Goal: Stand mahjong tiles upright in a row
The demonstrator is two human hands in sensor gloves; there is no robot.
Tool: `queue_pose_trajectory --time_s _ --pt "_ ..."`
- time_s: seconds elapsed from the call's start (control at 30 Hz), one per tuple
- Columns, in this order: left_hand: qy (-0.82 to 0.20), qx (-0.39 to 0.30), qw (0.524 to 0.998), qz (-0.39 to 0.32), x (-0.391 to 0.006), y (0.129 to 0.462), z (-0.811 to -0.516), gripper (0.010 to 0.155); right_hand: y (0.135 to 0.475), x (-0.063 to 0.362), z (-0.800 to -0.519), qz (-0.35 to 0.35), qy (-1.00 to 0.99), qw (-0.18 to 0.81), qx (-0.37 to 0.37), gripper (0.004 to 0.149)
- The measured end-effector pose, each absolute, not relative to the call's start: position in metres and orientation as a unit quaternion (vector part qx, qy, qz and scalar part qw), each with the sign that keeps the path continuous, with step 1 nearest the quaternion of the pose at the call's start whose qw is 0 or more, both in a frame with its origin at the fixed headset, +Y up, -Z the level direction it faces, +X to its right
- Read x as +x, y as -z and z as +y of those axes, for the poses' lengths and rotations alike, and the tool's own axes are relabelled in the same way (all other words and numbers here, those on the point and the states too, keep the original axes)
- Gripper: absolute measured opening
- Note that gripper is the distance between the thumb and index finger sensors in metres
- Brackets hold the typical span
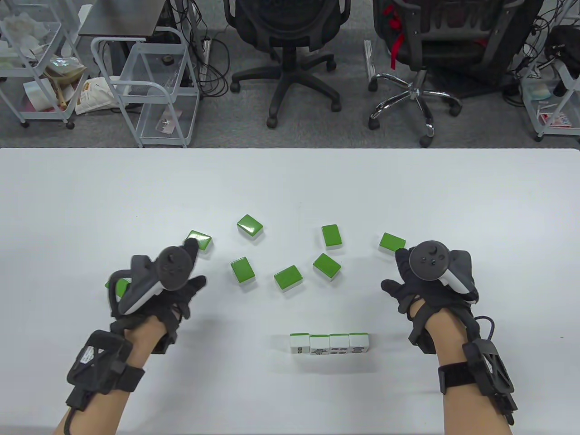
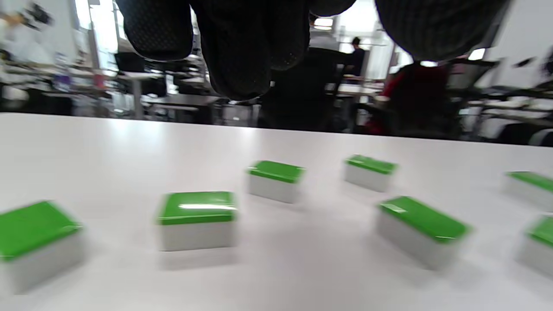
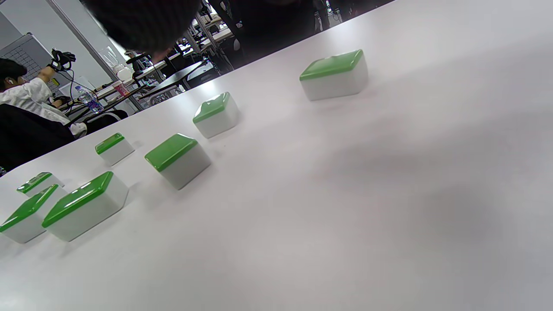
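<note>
Two office chairs [image 1: 283,54] and wire carts [image 1: 149,86] are seen beyond the far edge of the white table [image 1: 90,190], on which all the work is laid out. Both gloved hands are held low over it: the left hand [image 1: 167,290] is placed near the leftmost flat tiles, the right hand [image 1: 426,281] just beside the rightmost flat tile [image 1: 392,242]. Nothing is gripped by either hand in the table view; the fingers of both appear loosely spread, though whether the right fingertips touch that tile cannot be told.

Four tiles are already stood upright, touching side by side, in a row [image 1: 329,343] near the front edge between the forearms. Eight mahjong tiles are left lying green-back up, scattered in a loose arc in mid-table; one [image 1: 118,286] is half hidden under the left hand, another [image 1: 198,239] is just beyond its fingertips.

The task is judged about a third done. The chief risk is judged to lie at the row: a tile set down tilted, or a wrist or tracker swung low while a tile is carried back, could knock one standing tile and topple the others with it. A smooth tile could also be dropped from a shallow pinch.
</note>
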State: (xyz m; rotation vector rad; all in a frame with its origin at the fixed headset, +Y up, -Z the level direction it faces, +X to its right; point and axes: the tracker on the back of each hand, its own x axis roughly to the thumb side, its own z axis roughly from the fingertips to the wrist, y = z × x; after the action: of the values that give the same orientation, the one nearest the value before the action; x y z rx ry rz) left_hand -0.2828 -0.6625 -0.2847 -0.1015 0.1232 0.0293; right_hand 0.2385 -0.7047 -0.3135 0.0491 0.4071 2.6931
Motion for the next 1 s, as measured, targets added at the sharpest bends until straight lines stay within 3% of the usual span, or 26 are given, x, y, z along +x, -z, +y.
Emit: queue_pose_trajectory --time_s 0.07,0.17,0.3,0.6,0.8,0.93,1.0 --pt "0.008 -0.067 0.988 0.136 -0.32 0.286 -0.677 0.082 0.314 0.238 -0.705 0.146 -0.968 0.206 0.017 0.083" --pt "0.023 -0.102 0.977 0.186 -0.346 0.288 -0.697 0.084 0.314 0.239 -0.705 0.147 -0.968 0.204 0.015 0.083" --pt "0.017 -0.16 0.963 0.215 -0.359 0.296 -0.721 0.085 0.313 0.241 -0.705 0.151 -0.967 0.205 0.012 0.083" --pt "0.057 -0.19 0.947 0.251 -0.375 0.307 -0.762 0.082 0.312 0.242 -0.703 0.151 -0.966 0.21 0.013 0.083" --pt "0.057 -0.137 0.955 0.256 -0.379 0.306 -0.764 0.079 0.312 0.244 -0.703 0.152 -0.966 0.21 0.014 0.083" --pt "0.025 -0.164 0.956 0.241 -0.379 0.304 -0.753 0.076 0.312 0.244 -0.704 0.155 -0.966 0.209 0.013 0.083" --pt "-0.051 -0.176 0.957 0.225 -0.374 0.301 -0.738 0.077 0.312 0.243 -0.704 0.157 -0.966 0.206 0.013 0.083"
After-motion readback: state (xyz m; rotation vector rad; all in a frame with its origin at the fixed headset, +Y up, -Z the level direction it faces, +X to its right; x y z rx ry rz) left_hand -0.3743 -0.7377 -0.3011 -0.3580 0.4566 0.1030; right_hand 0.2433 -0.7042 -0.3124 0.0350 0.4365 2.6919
